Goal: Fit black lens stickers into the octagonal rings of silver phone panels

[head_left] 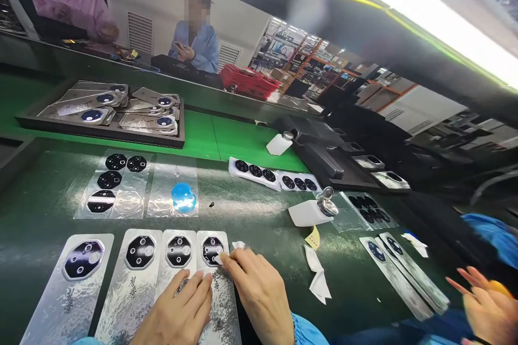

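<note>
Several silver phone back panels lie in a row, each with a black octagonal camera plate near its top. My left hand point(182, 302) rests flat with fingers stretched over the middle panel point(180, 275) and the edge of the rightmost panel point(222, 302). Pinched in the fingertips of my right hand point(259, 285) is a small white wipe point(219, 259), touching the camera plate point(210, 251) of the rightmost panel. To the left lie another panel point(127, 302) and a separate one point(67, 307).
Behind are sheets of black octagonal stickers point(110, 179), a blue disc point(183, 197) and a white pump bottle point(309, 213). Crumpled wipes point(318, 275) lie right. A dark tray point(101, 132) holds stacked panels. A co-worker's hand point(485, 302) is at far right, near more panels point(399, 275).
</note>
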A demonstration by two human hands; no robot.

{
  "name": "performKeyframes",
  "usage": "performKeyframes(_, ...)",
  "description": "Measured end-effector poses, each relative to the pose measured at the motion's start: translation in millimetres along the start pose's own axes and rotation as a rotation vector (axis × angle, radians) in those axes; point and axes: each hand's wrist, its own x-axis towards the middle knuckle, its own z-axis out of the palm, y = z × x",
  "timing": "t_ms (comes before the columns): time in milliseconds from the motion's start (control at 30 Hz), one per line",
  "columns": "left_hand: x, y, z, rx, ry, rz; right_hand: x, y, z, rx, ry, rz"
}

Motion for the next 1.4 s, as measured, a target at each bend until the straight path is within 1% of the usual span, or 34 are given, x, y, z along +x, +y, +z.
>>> performKeyframes(233,-3.7,1.2,1.5,-0.004,-0.039,0.006,3.0,0.8,-1.6,-0.024,-0.021,-0.028)
performKeyframes(533,-3.0,2.1,2.8,-0.013,-0.017,-0.011,3.9,-2.9,-3.7,-0.073,-0.011,-0.056)
performKeyframes(667,-4.7,2.0,3.1,-0.007,-0.035,0.0,3.7,-3.1,-3.2,-0.057,-0.015,-0.068)
performKeyframes(867,-6.9,0.9,3.6,-0.005,-0.071,0.014,1.3,-0.5,-0.7,-0.067,-0.021,-0.056)
performKeyframes(1233,-7.6,2.2,2.5,-0.018,-0.085,0.004,-0.7,-1.0,-1.3,-0.06,-0.027,-0.053)
performKeyframes(1400,-4.8,2.7,-0.9,-0.016,-0.09,0.001,-3.0,-1.3,-1.4,-0.071,-0.036,-0.047)
